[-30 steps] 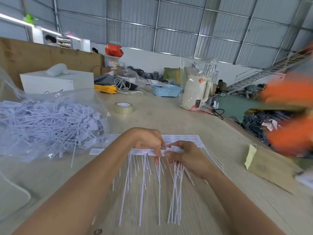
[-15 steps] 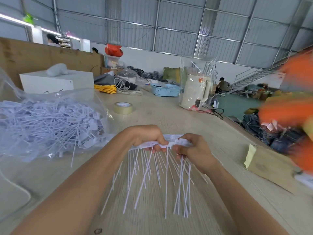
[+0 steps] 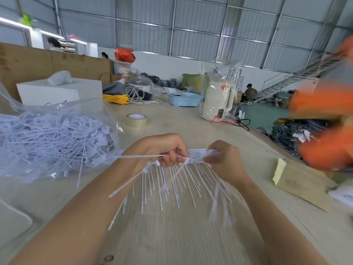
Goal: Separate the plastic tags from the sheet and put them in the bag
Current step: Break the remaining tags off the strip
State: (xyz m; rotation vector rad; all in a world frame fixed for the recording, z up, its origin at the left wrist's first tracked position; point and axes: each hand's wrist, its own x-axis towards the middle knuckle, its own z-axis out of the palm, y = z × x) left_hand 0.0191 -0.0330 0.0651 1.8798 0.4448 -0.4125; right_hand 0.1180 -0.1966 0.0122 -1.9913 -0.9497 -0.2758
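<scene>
Head view: both hands' fingers [image 3: 172, 156] pinch the tag sheet [image 3: 198, 155] above bare table [image 3: 183, 236]; bag [image 3: 57, 138] sits left.

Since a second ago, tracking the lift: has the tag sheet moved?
Yes. The tag sheet, held in both hands, has risen off the table, toward the tape roll.

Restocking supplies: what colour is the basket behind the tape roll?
Light blue basket, clearest in the head view.

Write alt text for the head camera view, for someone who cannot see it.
Above a pale wooden table, a left hand and a right hand grip a white sheet of plastic tags, its thin tails hanging down. A clear bag full of loose tags lies to the left, with a roll of tape behind.
</scene>
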